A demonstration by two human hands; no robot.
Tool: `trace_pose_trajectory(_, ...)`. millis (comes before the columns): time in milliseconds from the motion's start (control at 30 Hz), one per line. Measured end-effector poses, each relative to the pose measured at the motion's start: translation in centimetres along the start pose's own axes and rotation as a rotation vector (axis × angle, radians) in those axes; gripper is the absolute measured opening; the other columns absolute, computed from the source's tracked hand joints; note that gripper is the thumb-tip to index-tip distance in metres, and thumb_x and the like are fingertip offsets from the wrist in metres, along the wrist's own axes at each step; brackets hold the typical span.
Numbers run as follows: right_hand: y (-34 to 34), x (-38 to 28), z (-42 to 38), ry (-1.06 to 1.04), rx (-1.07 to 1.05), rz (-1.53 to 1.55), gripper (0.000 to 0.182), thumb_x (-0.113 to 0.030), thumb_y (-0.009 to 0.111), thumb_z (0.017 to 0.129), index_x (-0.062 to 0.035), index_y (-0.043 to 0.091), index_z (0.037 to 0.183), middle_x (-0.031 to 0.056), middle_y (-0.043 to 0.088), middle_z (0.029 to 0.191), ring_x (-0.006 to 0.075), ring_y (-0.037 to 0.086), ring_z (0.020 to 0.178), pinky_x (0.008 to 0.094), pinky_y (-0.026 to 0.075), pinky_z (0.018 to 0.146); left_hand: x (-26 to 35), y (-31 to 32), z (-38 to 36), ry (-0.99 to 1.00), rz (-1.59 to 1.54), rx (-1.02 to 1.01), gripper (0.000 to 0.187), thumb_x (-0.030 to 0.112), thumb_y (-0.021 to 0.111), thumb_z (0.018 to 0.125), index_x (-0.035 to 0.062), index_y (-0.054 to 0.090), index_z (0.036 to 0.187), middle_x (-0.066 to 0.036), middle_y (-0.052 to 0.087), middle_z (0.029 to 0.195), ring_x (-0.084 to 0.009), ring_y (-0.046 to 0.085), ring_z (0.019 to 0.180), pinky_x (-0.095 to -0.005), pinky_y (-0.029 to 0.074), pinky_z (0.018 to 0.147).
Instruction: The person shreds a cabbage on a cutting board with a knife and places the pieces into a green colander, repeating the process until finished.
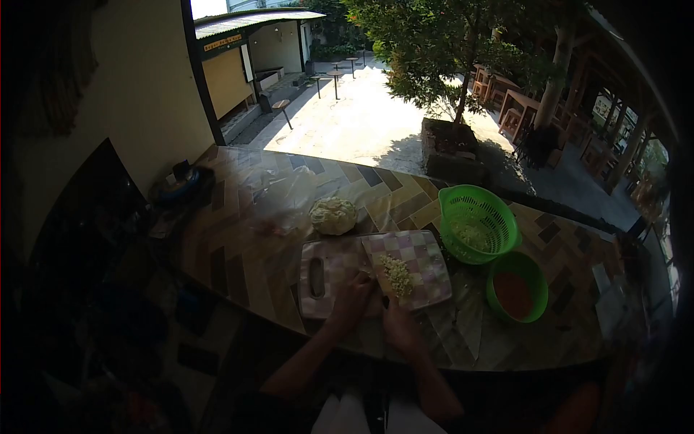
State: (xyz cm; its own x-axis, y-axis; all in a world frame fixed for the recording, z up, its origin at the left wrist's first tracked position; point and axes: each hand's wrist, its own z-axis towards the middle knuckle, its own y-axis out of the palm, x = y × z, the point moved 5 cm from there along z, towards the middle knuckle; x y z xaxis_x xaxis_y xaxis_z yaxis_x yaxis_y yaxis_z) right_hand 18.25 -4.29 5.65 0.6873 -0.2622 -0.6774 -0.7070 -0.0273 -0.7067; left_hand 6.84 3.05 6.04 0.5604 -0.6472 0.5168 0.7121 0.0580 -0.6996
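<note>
A pale cutting board [332,253] with a checked pattern and a handle slot lies on the table. My right hand [402,329] is closed round the dark handle of a knife [386,301], whose blade is hard to make out against the board. Just left of the knife, my left hand [352,298] rests on the board with its fingers bent together; whatever is under them is hidden. A small heap of finely chopped pale vegetable [397,275] sits on the board to the right of the knife. Behind the board is a pale, round cabbage-like head [333,216].
At the board's right stands a green colander [447,210] with pale shreds inside. A green bowl [539,307] with orange-red contents is in front of it. A clear plastic bag [285,189] lies at the back left. The patterned table [253,267] ends close to my body.
</note>
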Motion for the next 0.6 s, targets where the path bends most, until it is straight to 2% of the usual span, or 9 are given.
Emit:
trace_pose_trajectory(67,-0.9,0.1,1.1,-0.028,-0.033,0.000,0.034,-0.025,0.044,0.095,0.0030,0.046,0.113,0.0313,0.059,0.099,0.0484,0.055,0.097,0.0545,0.044,0.079,0.4,-0.5,0.0,0.052,0.012,0.042,0.014,0.005,0.055,0.078,0.0006,0.067,0.084,-0.015,0.063,0.088,-0.0324,0.063,0.086,-0.0419,0.050,0.075)
trace_pose_trajectory(167,-2.7,-0.1,-0.3,-0.125,-0.082,-0.007,0.033,-0.025,0.044,0.095,0.0035,0.047,0.112,0.0312,0.060,0.099,0.0492,0.055,0.097,0.0541,0.043,0.080,-1.6,0.2,0.1,-0.068,-0.107,0.017,0.013,0.006,0.058,0.077,0.0019,0.068,0.084,-0.016,0.064,0.086,-0.0334,0.062,0.084,-0.0421,0.050,0.075)
trace_pose_trajectory(267,-1.9,0.1,-1.6,-0.114,-0.066,0.073,0.033,-0.025,0.044,0.095,0.0032,0.046,0.112,0.0314,0.060,0.097,0.0497,0.054,0.098,0.0544,0.043,0.079,-3.1,0.9,0.4,-0.034,-0.142,0.013,0.014,0.008,0.060,0.076,0.0028,0.069,0.085,-0.017,0.065,0.084,-0.0342,0.061,0.084,-0.0429,0.049,0.075)
trace_pose_trajectory(367,0.2,0.4,-2.1,0.088,-0.089,0.015,0.032,-0.025,0.043,0.096,0.0022,0.045,0.113,0.0328,0.059,0.098,0.0498,0.054,0.099,0.0553,0.043,0.079,-1.9,-0.2,0.4,-0.044,-0.178,0.060,0.016,0.008,0.060,0.076,0.0020,0.069,0.087,-0.017,0.065,0.085,-0.0343,0.061,0.085,-0.0434,0.049,0.076)
trace_pose_trajectory(400,0.5,0.3,-2.1,0.127,-0.099,-0.010,0.034,-0.023,0.042,0.096,0.0016,0.043,0.118,0.0341,0.059,0.099,0.0500,0.054,0.100,0.0561,0.042,0.080,-1.9,-0.2,0.4,-0.043,-0.163,0.067,0.016,0.008,0.060,0.076,0.0018,0.069,0.087,-0.017,0.065,0.085,-0.0345,0.061,0.086,-0.0433,0.049,0.076)
trace_pose_trajectory(500,0.6,-0.5,-1.4,0.083,-0.030,0.053,0.035,-0.021,0.041,0.096,0.0015,0.041,0.122,0.0342,0.059,0.101,0.0491,0.054,0.101,0.0561,0.042,0.081,-1.7,0.2,-0.1,-0.027,-0.130,0.079,0.016,0.007,0.059,0.076,0.0011,0.069,0.087,-0.016,0.065,0.085,-0.0347,0.061,0.087,-0.0430,0.049,0.076)
trace_pose_trajectory(600,0.1,-0.3,0.9,-0.005,-0.049,-0.013,0.036,-0.020,0.041,0.095,0.0025,0.042,0.123,0.0326,0.060,0.099,0.0484,0.055,0.099,0.0539,0.043,0.081,-1.4,0.1,-0.3,-0.005,-0.120,0.099,0.016,0.006,0.059,0.076,0.0008,0.069,0.086,-0.015,0.066,0.087,-0.0340,0.061,0.089,-0.0428,0.049,0.077)
